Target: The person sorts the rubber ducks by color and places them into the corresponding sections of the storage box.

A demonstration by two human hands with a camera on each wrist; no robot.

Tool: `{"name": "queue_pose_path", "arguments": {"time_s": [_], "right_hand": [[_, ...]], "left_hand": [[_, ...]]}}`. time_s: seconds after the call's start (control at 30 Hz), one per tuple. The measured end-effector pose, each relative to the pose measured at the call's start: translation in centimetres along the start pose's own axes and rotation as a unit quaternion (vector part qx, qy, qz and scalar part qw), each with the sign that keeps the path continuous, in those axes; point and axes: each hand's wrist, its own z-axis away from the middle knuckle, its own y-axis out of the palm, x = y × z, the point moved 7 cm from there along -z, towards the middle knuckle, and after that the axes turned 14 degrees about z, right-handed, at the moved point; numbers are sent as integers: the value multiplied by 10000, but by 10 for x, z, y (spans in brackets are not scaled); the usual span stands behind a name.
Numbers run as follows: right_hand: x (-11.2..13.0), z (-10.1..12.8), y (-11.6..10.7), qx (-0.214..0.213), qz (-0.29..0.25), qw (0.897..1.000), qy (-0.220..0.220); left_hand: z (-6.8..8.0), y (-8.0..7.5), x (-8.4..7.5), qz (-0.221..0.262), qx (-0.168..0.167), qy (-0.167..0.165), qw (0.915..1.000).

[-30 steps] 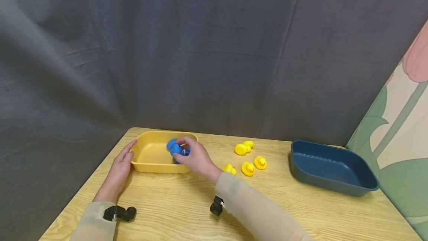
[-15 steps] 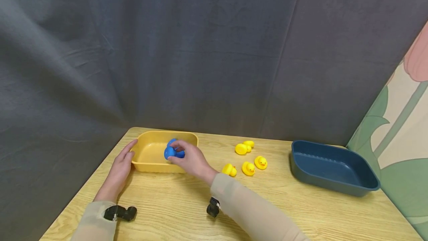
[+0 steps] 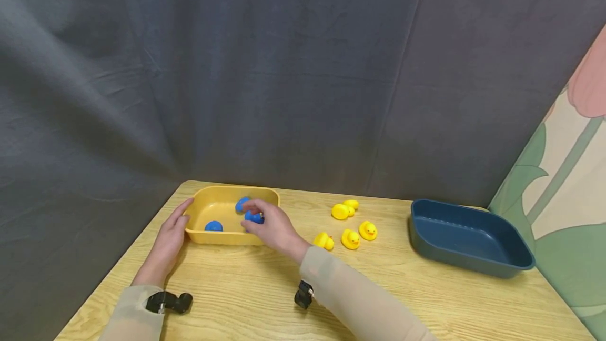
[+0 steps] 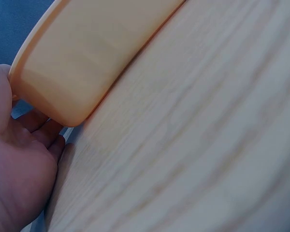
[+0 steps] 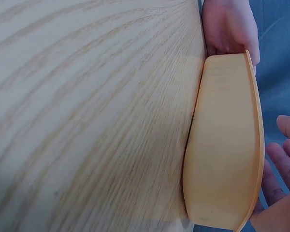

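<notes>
Near the table's back left stands a yellow plastic bin (image 3: 220,237) holding blue toys with rounded, duck-like bodies. One blue toy (image 3: 213,226) lies by the front wall at the left. Another blue toy (image 3: 242,203) is near the back wall, and a third blue toy (image 3: 253,217) shows between the right thumb and fingers. My right hand (image 3: 274,225) hovers over the bin's right side, thumb and fingers spread; in the right wrist view its fingers (image 5: 280,164) hold nothing. My left hand (image 3: 171,233) rests its fingers along the bin's left end, thumb at the rim.
Several yellow rubber ducks (image 3: 351,239) lie on the wooden table (image 3: 246,288) right of the yellow bin, some tipped over. A dark blue bin (image 3: 468,264) stands farther right. A grey curtain (image 3: 303,78) hangs along the table's back edge.
The right hand has let go of a blue toy, which now lies at the yellow bin's left front. The right thumb and fingers have spread apart. The left hand stays in place.
</notes>
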Motion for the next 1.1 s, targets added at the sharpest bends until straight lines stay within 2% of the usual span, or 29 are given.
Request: {"name": "queue_pose_path", "arguments": {"time_s": [0.3, 0.57, 0.87, 1.1], "right_hand": [[-8, 10, -12, -24, 106, 9998, 169], [-10, 21, -36, -177, 259, 9992, 249], [-20, 38, -61, -290, 546, 9978, 224], [-29, 55, -80, -553, 701, 9957, 252]], "left_hand": [[1, 0, 2, 4, 80, -15, 10000], [0, 0, 0, 31, 132, 51, 9999], [3, -5, -4, 9, -23, 12, 10000], [7, -7, -17, -165, -107, 188, 9996]]}}
